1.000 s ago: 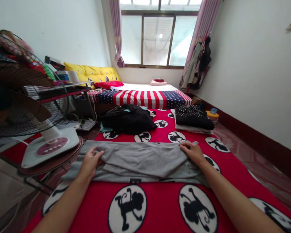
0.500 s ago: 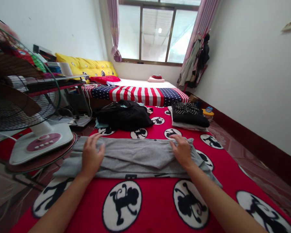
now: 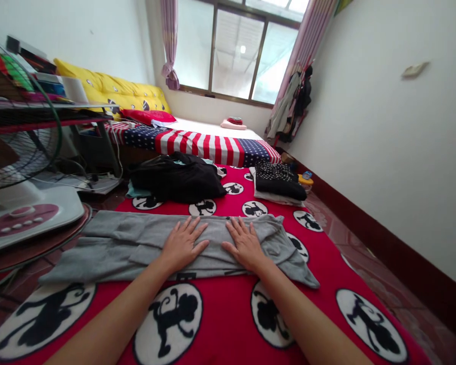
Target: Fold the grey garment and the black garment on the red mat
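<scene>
A grey garment point(image 3: 137, 248), folded into a long band, lies across the red blanket with monkey prints point(image 3: 228, 314). Dark printed marks show along its near edge, and its left and right ends spread a little unevenly. My left hand point(image 3: 184, 246) rests flat on the middle of the cloth, fingers spread. Just to the right, my right hand point(image 3: 245, 246) also lies flat on it with the fingers apart. Neither hand grips the fabric.
Beyond the garment lie a loose heap of black clothes point(image 3: 178, 177) and, to the right, a folded stack point(image 3: 277, 180). A fan point(image 3: 26, 213) stands on a round stool at the left. Farther back is a bed with a striped cover point(image 3: 197, 144).
Both hands have come inward from above the garment's two sides and now lie flat near its middle. The view has turned slightly to the right.
</scene>
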`<state>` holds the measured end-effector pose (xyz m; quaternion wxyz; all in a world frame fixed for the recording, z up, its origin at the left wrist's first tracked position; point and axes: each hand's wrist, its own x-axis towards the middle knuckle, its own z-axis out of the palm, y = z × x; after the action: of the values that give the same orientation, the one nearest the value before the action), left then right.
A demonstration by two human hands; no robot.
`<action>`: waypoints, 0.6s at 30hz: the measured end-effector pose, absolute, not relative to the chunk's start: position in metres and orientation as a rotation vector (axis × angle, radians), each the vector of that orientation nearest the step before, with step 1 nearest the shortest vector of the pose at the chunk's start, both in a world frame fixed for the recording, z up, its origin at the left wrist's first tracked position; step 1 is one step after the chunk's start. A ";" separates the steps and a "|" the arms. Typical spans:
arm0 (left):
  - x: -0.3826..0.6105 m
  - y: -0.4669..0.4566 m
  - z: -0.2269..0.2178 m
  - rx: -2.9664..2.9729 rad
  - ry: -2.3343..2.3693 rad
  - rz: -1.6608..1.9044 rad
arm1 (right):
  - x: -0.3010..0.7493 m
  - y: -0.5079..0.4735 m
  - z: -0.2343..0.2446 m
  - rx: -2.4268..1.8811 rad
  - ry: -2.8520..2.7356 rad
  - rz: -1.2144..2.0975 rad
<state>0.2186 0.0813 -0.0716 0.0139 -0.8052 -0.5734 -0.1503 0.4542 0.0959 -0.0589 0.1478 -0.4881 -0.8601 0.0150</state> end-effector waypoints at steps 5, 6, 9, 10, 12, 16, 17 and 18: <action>0.221 0.081 -0.073 -2.483 -1.787 -0.483 | 0.509 0.110 -0.042 -1.261 -2.185 0.035; 0.221 0.081 -0.074 -2.478 -1.788 -0.488 | 0.526 0.115 -0.039 -1.277 -2.083 0.008; 0.222 0.082 -0.076 -2.464 -1.791 -0.502 | 0.577 0.131 -0.036 -1.407 -1.944 -0.078; 0.221 0.082 -0.076 -2.461 -1.791 -0.507 | 0.591 0.136 -0.036 -1.467 -1.952 -0.093; 0.221 0.082 -0.076 -2.461 -1.788 -0.510 | 0.611 0.146 -0.039 -1.567 -1.998 -0.074; 0.220 0.081 -0.076 -2.472 -1.773 -0.486 | 0.627 0.164 -0.046 -1.600 -2.102 0.015; 0.220 0.081 -0.075 -2.473 -1.771 -0.481 | 0.629 0.168 -0.048 -1.597 -2.113 0.021; 0.220 0.081 -0.075 -2.471 -1.770 -0.477 | 0.632 0.172 -0.049 -1.597 -2.114 0.021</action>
<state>0.2203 0.0810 -0.0751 0.0324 -0.8027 -0.5750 -0.1550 0.6316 0.1718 -0.0494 0.2434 -0.5847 -0.7739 0.0078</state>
